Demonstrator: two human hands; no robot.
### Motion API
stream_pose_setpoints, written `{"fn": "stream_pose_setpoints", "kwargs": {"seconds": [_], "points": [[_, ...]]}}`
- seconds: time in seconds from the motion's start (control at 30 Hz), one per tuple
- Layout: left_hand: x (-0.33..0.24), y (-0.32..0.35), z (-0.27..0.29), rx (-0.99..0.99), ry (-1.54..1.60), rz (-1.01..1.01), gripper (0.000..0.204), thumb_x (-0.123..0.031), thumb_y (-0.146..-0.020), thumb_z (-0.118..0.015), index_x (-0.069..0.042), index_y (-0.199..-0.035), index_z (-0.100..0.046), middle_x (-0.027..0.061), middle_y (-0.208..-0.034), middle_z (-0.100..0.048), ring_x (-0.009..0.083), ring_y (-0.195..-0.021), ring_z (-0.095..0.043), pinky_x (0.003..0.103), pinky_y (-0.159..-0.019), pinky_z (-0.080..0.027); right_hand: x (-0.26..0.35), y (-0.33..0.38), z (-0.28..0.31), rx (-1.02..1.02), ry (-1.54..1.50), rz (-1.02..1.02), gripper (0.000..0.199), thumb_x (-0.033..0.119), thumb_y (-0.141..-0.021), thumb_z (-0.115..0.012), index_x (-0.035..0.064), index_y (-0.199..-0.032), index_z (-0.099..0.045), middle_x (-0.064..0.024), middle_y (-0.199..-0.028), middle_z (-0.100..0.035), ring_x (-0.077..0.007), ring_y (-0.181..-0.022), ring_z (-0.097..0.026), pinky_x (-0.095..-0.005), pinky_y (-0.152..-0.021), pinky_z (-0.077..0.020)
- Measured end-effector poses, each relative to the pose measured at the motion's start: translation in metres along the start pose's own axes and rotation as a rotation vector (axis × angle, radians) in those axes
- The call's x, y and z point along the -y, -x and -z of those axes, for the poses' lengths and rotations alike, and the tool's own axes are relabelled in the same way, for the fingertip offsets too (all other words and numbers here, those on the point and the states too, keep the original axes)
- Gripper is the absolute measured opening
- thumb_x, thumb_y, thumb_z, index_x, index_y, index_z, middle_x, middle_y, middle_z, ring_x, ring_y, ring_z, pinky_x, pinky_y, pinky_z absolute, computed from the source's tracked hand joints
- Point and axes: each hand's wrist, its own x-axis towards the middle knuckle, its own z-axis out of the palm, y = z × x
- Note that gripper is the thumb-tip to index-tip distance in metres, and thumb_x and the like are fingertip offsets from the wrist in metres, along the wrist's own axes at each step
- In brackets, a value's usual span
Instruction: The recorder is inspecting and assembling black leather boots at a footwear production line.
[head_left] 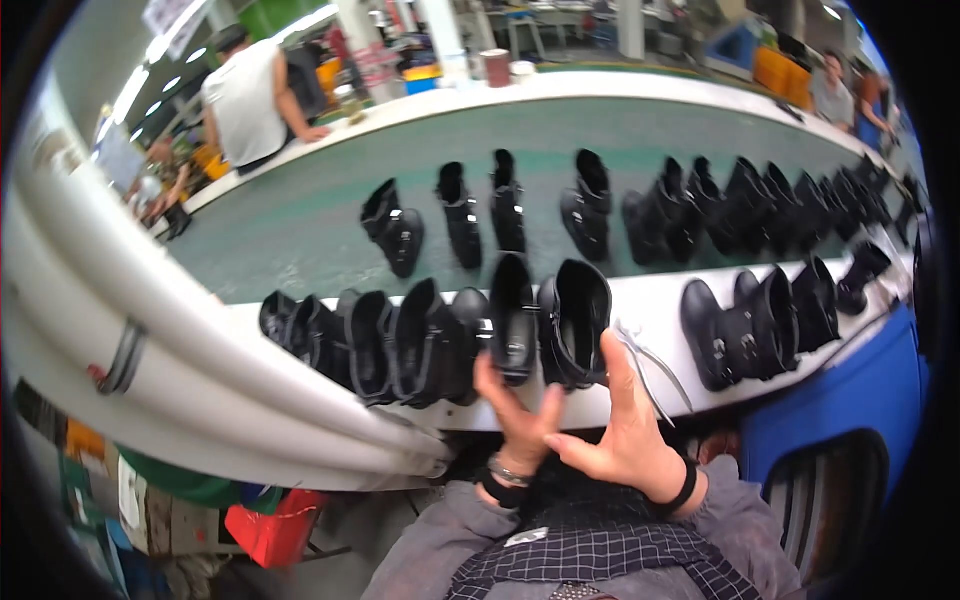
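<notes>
A: Start big. What carries everything?

B: A long green surface (300,225), dull and streaked, with a smooth white table (652,300) along its near side.

A: And on them?

B: Rows of black boots (589,215) with round toes, straps and shiny metal buckles.

A: Which sit closest to the hands?

B: Two on the white table, just beyond the fingers: a narrow boot (513,350) in front of the left hand (518,420), and a wider-mouthed boot (580,325) in front of the right hand (630,445). Both shafts gape upward.

A: Are the hands gripping?

B: Neither visibly pinches anything. Both are spread, the left one blurred; whether fingertips touch the boots, I can't tell.

A: Anything smaller?

B: A silvery metal tool (628,343) with long curved handles, beside the wider boot, then a black wristband (686,486) on the right wrist.
</notes>
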Motion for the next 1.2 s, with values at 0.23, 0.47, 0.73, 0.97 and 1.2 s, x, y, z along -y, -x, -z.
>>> {"fn": "stream_pose_setpoints", "kwargs": {"seconds": [0.23,0.47,0.73,0.97,1.2], "points": [[-0.021,-0.009,-0.007,0.170,-0.127,-0.231,0.094,-0.016,-0.072,-0.075,0.009,-0.145,-0.021,0.0300,-0.149,-0.027,0.0444,-0.139,-0.027,0.048,-0.115,-0.022,0.001,-0.056,-0.012,-0.187,0.328,-0.068,0.084,0.030,-0.056,-0.089,0.0036,-0.127,-0.054,-0.0313,-0.142,-0.038,-0.0425,-0.116,-0.057,-0.0387,-0.086,-0.0533],[-0.011,-0.036,0.032,0.213,-0.423,-0.180,0.068,-0.017,-0.077,-0.070,0.005,-0.135,-0.043,0.0253,-0.142,-0.040,0.0375,-0.130,-0.041,0.043,-0.109,-0.032,-0.032,-0.125,-0.006,-0.063,0.182,0.170,0.027,0.011,-0.071,-0.071,0.0004,-0.094,-0.060,-0.0207,-0.092,-0.063,-0.0360,-0.075,-0.065,-0.0361,-0.068,-0.0519],[0.031,-0.036,0.038,0.316,-0.375,-0.216,0.061,-0.012,-0.077,-0.068,0.005,-0.132,-0.046,0.0252,-0.142,-0.040,0.0401,-0.130,-0.041,0.045,-0.108,-0.035,-0.031,-0.216,0.022,0.121,0.350,0.124,0.014,0.005,-0.065,-0.064,-0.0024,-0.075,-0.058,-0.0189,-0.067,-0.059,-0.0303,-0.065,-0.060,-0.0363,-0.063,-0.0475],[0.040,-0.037,0.032,0.429,-0.436,-0.062,0.066,-0.018,-0.075,-0.073,0.002,-0.131,-0.046,0.0235,-0.144,-0.037,0.0399,-0.131,-0.039,0.044,-0.107,-0.036,0.060,-0.346,0.038,0.130,0.338,0.148,0.019,0.013,-0.064,-0.068,-0.0031,-0.073,-0.065,-0.0148,-0.069,-0.066,-0.0254,-0.058,-0.064,-0.0384,-0.055,-0.0504],[0.048,-0.035,0.030,0.458,-0.475,-0.030,0.058,-0.018,-0.073,-0.074,0.000,-0.124,-0.051,0.0247,-0.139,-0.042,0.0401,-0.127,-0.043,0.044,-0.105,-0.037,0.066,-0.439,-0.060,0.048,-0.130,0.015,0.013,0.005,-0.064,-0.065,-0.0035,-0.074,-0.065,-0.0203,-0.074,-0.066,-0.0284,-0.070,-0.069,-0.0391,-0.065,-0.0549]]}}
